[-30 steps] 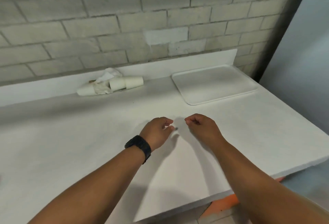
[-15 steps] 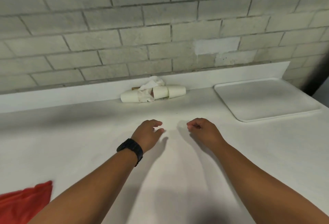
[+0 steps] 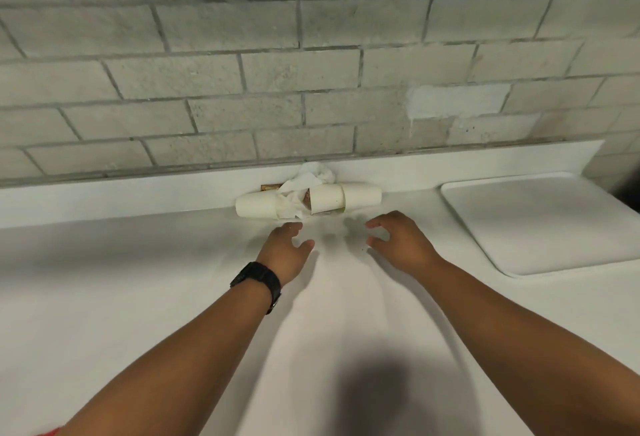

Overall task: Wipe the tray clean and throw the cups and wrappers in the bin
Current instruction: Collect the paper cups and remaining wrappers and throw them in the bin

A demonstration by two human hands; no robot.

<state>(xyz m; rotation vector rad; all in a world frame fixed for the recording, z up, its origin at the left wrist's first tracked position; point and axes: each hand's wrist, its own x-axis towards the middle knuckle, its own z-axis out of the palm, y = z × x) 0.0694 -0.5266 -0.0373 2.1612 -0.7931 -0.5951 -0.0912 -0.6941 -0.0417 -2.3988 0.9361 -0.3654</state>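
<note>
- We are holding our left hand [image 3: 284, 249] out over the counter [image 3: 138, 297], fingers spread and loosely curled, gripping nothing; a black watch [image 3: 259, 282] is sitting on that wrist.
- We are holding our right hand [image 3: 401, 241] out beside it, fingers likewise spread and empty. The two hands are apart, with a strip of bare counter showing between them.
- Both hands are hovering just short of the litter; neither is touching it, and their shadows are falling on the counter beneath the fingertips.
- The litter is lying against the low white ledge at the back of the counter: one paper cup [image 3: 256, 207] on its side at the left, two nested cups [image 3: 343, 197] on their sides at the right.
- A crumpled wrapper [image 3: 304, 183] is sitting between and behind the cups, touching them; something brown is showing inside it, too small to identify.
- The tray [image 3: 540, 221] is lying flat on the counter to the right, well apart from the litter, nothing resting on it.
- A grey brick wall [image 3: 242, 72] is rising behind the ledge.
</note>
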